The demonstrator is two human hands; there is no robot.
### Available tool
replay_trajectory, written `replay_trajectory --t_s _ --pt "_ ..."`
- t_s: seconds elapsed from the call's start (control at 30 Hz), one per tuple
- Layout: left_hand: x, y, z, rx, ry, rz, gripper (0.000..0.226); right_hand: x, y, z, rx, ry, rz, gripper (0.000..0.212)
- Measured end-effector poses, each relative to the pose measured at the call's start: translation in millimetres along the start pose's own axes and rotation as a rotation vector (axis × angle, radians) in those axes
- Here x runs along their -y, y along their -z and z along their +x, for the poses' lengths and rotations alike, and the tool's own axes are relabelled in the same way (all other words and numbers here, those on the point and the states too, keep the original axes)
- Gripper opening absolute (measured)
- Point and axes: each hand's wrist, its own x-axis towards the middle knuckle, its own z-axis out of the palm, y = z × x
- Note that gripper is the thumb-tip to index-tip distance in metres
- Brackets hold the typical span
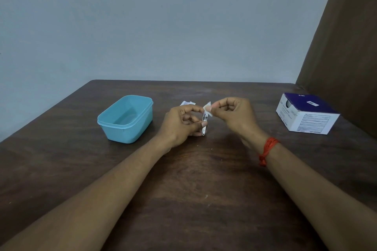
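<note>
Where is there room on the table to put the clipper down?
Bare table lies between the right hand and the purple-and-white box, between the forearms, and in front of the blue container. It is crowded where the left hand holds the nail clipper against the white pad, a torn wrapper just behind.

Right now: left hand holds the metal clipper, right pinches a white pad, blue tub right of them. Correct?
No: head view shows the blue tub left of the hands; left hand holds the metal clipper, right hand pinches the white pad.
</note>
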Motion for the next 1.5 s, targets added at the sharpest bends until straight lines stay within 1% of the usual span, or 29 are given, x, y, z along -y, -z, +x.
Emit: replay_trajectory --t_s 0.07,0.1,0.2,0.27,0.3,0.43,0.47,0.5,0.6,0.63,0.67,0.8,0.9,1.03,1.1,1.17,1.27,1.33,1.43,1.5 --pt "0 -1 0 0.009 0.000 0.006 0.028 1 2 3 -0.044 0.025 0.022 0.017" --pt "0 -1 0 0.009 0.000 0.005 0.029 1 3 4 -0.028 0.027 0.018 0.017" --pt "-1 0 0 0.004 -0.005 0.007 0.030 0 4 1 0.126 -0.040 -0.044 0.018" --pt "-2 0 -1 0.003 -0.009 0.017 0.030 -1 3 -2 0.180 -0.079 -0.084 0.019" --pt "-2 0 -1 0.003 -0.010 0.017 0.030 0 3 -2 0.164 -0.075 -0.086 0.019" --pt "-3 -1 -1 0.016 -0.001 0.010 0.029 6 4 0 -0.004 0.007 0.006 0.016" --pt "-2 -1 -1 0.020 -0.001 0.016 0.028 7 5 1 -0.012 0.019 0.009 0.015" --pt "-2 -1 -1 0.020 -0.002 0.021 0.028 8 6 2 0.009 0.020 -0.004 0.015" --pt "-3 -1 -1 0.006 -0.011 0.024 0.030 8 7 -2 0.161 -0.039 -0.063 0.016" --pt "-3 0 -1 0.002 -0.012 0.026 0.030 7 6 -3 0.181 -0.054 -0.071 0.016" --pt "-3 -1 -1 0.002 -0.012 0.028 0.030 8 5 -4 0.168 -0.056 -0.075 0.016" --pt "-3 -1 -2 0.020 0.001 0.034 0.030 13 7 -1 -0.019 0.019 -0.006 0.015" --pt "-4 -2 -2 0.020 -0.001 0.032 0.030 18 8 -3 -0.023 0.044 0.062 0.016" --pt "-5 -1 -2 0.005 -0.010 0.066 0.026 21 8 -5 0.047 -0.039 0.099 0.014" --pt "-6 -2 -3 -0.005 -0.021 0.079 0.023 21 9 -6 0.122 -0.108 0.084 0.011" --pt "-6 -1 -3 -0.045 -0.028 0.062 0.026 20 9 -8 0.191 -0.155 0.062 0.013" --pt "-5 0 -2 -0.072 -0.014 0.050 0.032 21 12 -8 0.189 -0.184 0.063 0.016" --pt "-4 0 -1 -0.095 0.013 0.030 0.034 21 15 -6 0.178 -0.210 0.082 0.015" --pt "-5 -1 -2 -0.106 0.034 -0.003 0.022 19 14 -5 0.224 -0.257 0.115 0.014" --pt "-6 -2 -3 -0.101 0.024 -0.004 0.021 16 9 -8 0.258 -0.264 0.080 0.013"
